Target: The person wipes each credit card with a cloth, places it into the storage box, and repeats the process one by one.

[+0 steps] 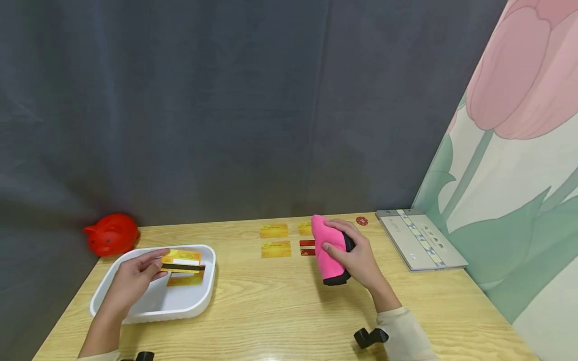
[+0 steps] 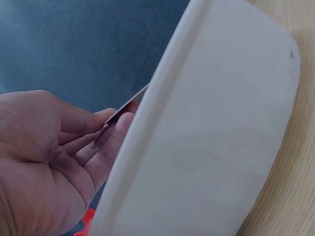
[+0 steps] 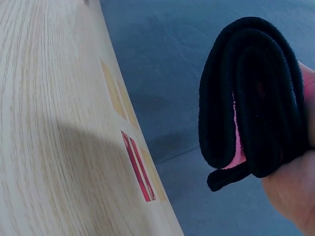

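Between thumb and fingers, my left hand pinches a yellow card with a black stripe. It is held over the white plastic tray, where another yellow card shows beneath it. From the left wrist, only the thin edge of the held card shows above the tray wall. My right hand grips a folded pink cloth with black trim, raised over the table. Its rolled black end faces the right wrist camera.
Several yellow cards and a red striped card lie near the table's back edge, partly behind the cloth. A red round chip lies beside a grey book at the right. A red piggy bank stands behind the tray.
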Tool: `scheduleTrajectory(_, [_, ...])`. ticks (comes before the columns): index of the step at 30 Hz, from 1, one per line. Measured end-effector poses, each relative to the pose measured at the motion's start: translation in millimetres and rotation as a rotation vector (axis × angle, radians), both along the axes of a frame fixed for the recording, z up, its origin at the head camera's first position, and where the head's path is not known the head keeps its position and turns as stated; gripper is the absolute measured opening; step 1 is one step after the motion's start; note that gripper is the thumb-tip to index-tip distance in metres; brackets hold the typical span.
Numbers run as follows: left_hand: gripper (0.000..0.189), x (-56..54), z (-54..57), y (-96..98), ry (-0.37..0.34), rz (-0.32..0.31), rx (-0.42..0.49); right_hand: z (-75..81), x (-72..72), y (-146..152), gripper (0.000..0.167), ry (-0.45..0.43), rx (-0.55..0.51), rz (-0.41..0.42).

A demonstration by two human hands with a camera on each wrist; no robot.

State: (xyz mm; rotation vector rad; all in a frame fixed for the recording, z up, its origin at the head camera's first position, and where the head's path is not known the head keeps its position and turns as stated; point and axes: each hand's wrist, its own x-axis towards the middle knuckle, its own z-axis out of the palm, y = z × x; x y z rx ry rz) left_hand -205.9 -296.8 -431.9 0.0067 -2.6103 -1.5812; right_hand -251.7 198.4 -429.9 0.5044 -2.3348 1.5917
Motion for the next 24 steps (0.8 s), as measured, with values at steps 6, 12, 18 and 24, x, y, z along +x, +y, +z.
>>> scheduleTrajectory(6, [0.038,-3.3,-3.4,1.7,-0.015,-0.027,-0.062,1.4,2.0,0.2,0.049,-0.016,-0.001,-0.005])
scheduleTrajectory(12, [0.036,-6.2,-4.6,3.1,-0.019,-0.043,-0.112,1.0,2.2,-0.7,0.05,-0.008,-0.004,-0.002])
scheduleTrajectory(18, [0.036,-8.1,-6.1,3.1,-0.054,-0.041,-0.139,-1.0,1.5,-0.9,0.05,-0.008,-0.002,-0.001])
scheduleTrajectory(24, [0.035,-10.1,-7.4,4.3,-0.055,-0.027,-0.163,-2.2,0.7,-0.3,0.048,0.001,0.001,-0.005])
